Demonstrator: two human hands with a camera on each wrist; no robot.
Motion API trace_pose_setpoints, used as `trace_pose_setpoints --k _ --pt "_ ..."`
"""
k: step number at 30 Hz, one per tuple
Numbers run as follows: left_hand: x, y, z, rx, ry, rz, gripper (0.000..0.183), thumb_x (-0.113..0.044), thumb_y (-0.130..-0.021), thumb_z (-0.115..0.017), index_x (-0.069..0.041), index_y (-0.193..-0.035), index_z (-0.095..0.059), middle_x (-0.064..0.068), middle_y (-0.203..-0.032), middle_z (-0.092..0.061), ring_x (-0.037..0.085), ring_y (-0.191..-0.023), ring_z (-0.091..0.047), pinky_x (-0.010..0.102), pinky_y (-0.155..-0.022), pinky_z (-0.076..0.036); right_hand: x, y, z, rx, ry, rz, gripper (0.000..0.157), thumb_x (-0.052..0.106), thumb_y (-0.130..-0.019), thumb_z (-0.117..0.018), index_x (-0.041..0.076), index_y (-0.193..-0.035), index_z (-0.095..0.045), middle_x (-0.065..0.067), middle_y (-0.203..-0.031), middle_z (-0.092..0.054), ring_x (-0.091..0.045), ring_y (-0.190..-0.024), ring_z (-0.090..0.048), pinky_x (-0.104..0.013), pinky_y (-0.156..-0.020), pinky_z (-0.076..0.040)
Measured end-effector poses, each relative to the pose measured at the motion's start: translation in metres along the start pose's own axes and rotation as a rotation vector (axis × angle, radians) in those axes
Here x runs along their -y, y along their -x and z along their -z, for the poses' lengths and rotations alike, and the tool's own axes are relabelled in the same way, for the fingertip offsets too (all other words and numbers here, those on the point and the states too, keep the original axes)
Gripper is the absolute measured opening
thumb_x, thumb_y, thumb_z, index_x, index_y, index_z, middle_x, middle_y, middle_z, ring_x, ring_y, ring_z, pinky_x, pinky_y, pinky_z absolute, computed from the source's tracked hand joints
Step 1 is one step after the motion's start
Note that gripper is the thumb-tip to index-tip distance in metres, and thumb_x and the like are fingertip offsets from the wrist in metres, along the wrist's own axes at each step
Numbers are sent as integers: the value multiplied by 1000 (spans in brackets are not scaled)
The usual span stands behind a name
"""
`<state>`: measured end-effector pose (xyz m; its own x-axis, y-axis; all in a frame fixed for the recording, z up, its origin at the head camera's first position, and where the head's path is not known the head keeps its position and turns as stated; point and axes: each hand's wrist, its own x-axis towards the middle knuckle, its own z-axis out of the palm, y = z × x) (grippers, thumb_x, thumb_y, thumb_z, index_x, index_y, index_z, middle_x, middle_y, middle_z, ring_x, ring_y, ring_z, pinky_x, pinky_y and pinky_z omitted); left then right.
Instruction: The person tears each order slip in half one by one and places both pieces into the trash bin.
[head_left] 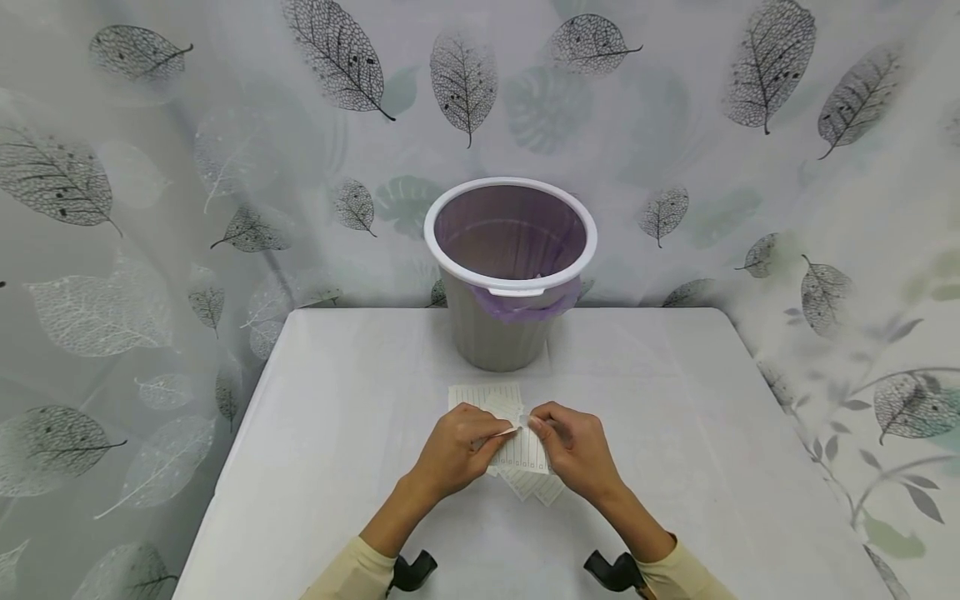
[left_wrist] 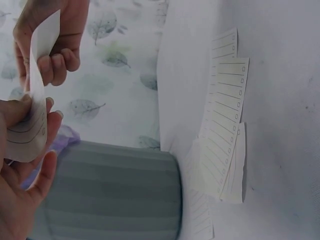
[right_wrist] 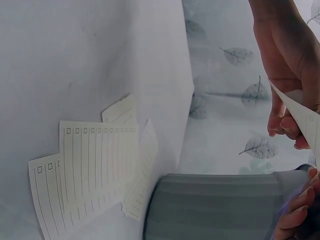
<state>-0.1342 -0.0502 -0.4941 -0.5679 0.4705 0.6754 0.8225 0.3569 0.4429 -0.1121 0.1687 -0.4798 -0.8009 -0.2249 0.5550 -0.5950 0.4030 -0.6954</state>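
Both hands hold one lined slip of paper raised over the table, its sheet curving between them in the left wrist view. My left hand pinches it between thumb and fingers. From the other side, my right hand pinches the same slip with thumb and forefinger. Below the hands lie several lined paper slips, overlapping and fanned out. Small printed boxes run along one edge of these slips. In the right wrist view the right hand is partly cut off by the frame.
A grey bin with a white rim and purple liner stands at the table's far edge, just beyond the slips. The table has a white cover. Leaf-patterned curtain hangs behind and along both sides.
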Motion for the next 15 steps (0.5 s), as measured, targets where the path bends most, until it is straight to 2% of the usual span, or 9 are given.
trace_pose_setpoints --k 7,15 --pt "-2 -1 2 1 -3 8 12 -2 -86 -82 -8 -97 -83 -3 -86 -77 12 -78 -70 32 -79 -55 -3 1 -2 -6 6 -7 18 -4 -94 -73 14 -92 -73 7 -87 -74 -9 -68 -64 -29 -61 -55" --pt "-3 0 3 -6 1 7 12 -2 -86 -82 -7 -97 -83 -2 -86 -77 12 -77 -70 32 -79 -55 -2 1 -3 -5 14 -18 15 -4 -94 -73 11 -91 -73 6 -87 -74 -13 -68 -66 -29 -62 -55"
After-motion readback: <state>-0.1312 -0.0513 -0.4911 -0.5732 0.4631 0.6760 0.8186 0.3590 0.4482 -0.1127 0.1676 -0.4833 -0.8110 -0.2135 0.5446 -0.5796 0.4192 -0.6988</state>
